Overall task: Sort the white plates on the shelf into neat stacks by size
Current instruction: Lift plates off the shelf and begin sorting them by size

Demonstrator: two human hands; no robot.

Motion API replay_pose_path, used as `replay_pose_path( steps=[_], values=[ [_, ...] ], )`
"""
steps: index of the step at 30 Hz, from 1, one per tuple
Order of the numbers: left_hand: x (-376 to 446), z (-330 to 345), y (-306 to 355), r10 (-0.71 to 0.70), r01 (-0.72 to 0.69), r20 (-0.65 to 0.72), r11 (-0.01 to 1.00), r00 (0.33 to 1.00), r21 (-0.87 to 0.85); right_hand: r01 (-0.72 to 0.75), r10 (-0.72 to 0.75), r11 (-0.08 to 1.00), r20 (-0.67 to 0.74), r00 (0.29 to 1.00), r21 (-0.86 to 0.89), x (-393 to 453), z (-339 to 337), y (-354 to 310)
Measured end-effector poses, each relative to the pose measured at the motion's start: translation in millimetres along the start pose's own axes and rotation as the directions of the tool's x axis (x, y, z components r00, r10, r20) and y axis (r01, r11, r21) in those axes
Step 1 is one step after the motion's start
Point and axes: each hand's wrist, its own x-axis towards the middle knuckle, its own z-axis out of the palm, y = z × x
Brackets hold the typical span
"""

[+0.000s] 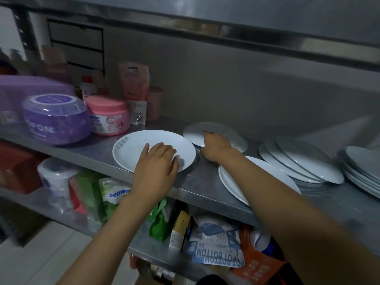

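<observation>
From my head view, my left hand [158, 159] rests with relaxed, open fingers on the round white plate with faint lettering [144, 149] at the front of the steel shelf [98, 151], while my right hand [216, 146] pinches the near rim of the smaller white plate [207, 131] behind it. Sorting looks barely begun, I judge: the fanned white plates [298, 161] and the far-right stack [364, 167] remain slumped and uneven.

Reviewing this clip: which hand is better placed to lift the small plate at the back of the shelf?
Probably the right hand: it already grips the small back plate by its near edge, while the left hand rests on the front plate.
</observation>
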Motion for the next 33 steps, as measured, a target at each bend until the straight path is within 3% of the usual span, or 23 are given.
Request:
replay_pose_path(
  steps=[9, 21, 27, 31, 33],
  values=[
    [4.7, 5.0, -1.1, -0.008, 0.007, -0.029, 1.000, 1.000, -0.020, 0.121, -0.133, 0.975, -0.053, 0.990, -0.186, 5.6, -5.0, 4.1],
    [13.2, 8.4, -12.1, -0.073, 0.071, -0.019, 0.996, 0.997, -0.062, 0.346, -0.327, 0.802, 0.128, 0.936, -0.487, 6.3, -24.9, -3.8],
    [14.3, 12.6, -15.0, -0.062, 0.059, -0.037, 0.997, 0.997, -0.058, 0.314, -0.269, 0.744, 0.166, 0.949, -0.590, 3.8, -14.1, 5.7],
    [13.7, 13.9, -12.5, -0.054, 0.051, -0.056, 0.998, 0.997, -0.043, 0.254, -0.259, 0.681, 0.098, 0.961, -0.687, 1.1, -15.5, 9.8],
    [14.0, 14.0, -12.1, -0.050, 0.047, -0.067, 0.997, 0.996, -0.054, 0.222, -0.232, 0.704, 0.077, 0.970, -0.675, -0.1, -18.1, 11.0]
  ],
)
